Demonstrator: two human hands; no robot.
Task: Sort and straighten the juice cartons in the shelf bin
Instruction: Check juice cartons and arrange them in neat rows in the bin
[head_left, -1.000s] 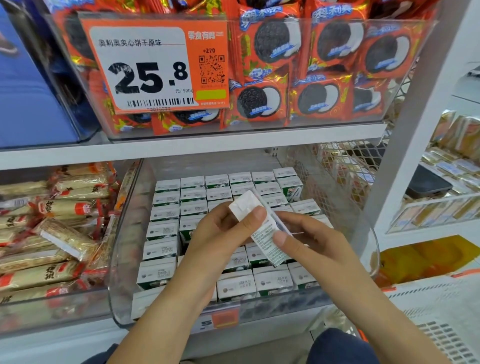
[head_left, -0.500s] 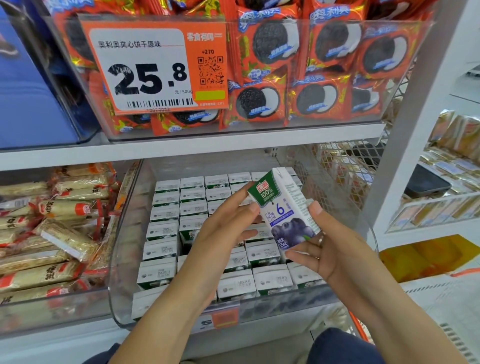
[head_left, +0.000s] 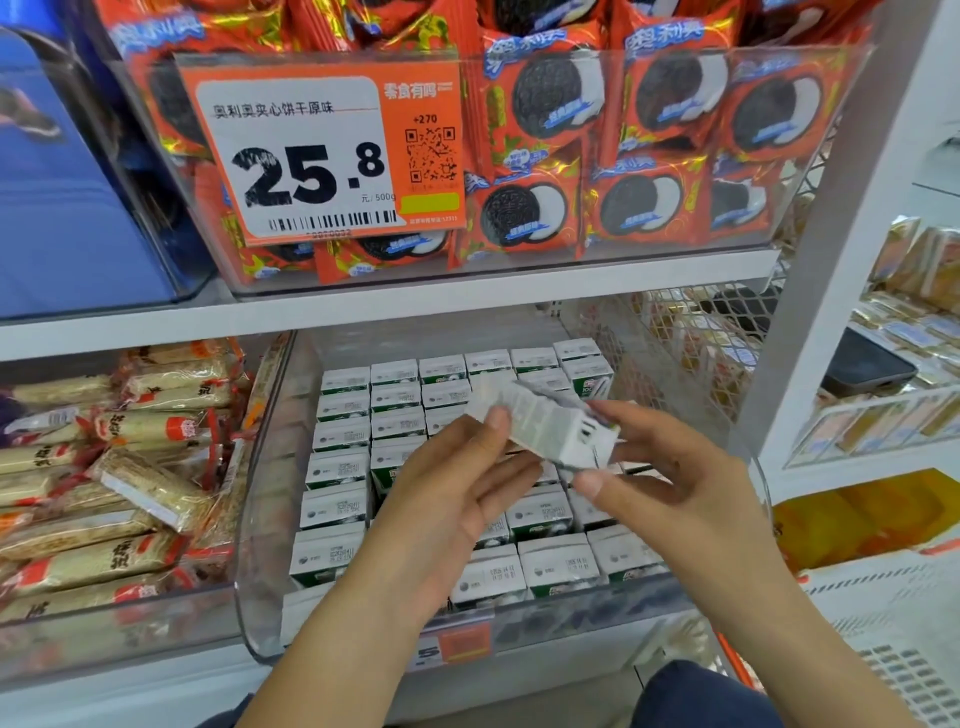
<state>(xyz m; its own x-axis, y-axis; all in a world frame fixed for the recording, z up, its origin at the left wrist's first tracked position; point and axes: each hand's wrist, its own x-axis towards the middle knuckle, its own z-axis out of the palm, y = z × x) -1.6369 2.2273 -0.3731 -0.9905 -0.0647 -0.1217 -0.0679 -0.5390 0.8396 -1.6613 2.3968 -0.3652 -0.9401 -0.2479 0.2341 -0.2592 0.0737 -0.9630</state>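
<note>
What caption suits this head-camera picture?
Both hands hold a blurred juice carton above neat carton rows in the clear shelf bin.

My left hand (head_left: 447, 499) and right hand (head_left: 670, 483) reach forward side by side, forearms extended, fingers loosely curled, fingertips pinching.

Orange price tag (head_left: 324, 150) "25.8" on cookie packs (head_left: 587, 156) bin above; wafer bars (head_left: 104, 467) left, phone (head_left: 865, 369) right shelf.

The clear plastic shelf bin (head_left: 265, 525) looks smooth and glossy. The white-green paper juice cartons (head_left: 337, 470) look matt. The orange foil cookie packs (head_left: 660, 208) shine, and the white metal shelf board (head_left: 363, 312) is matt.
</note>
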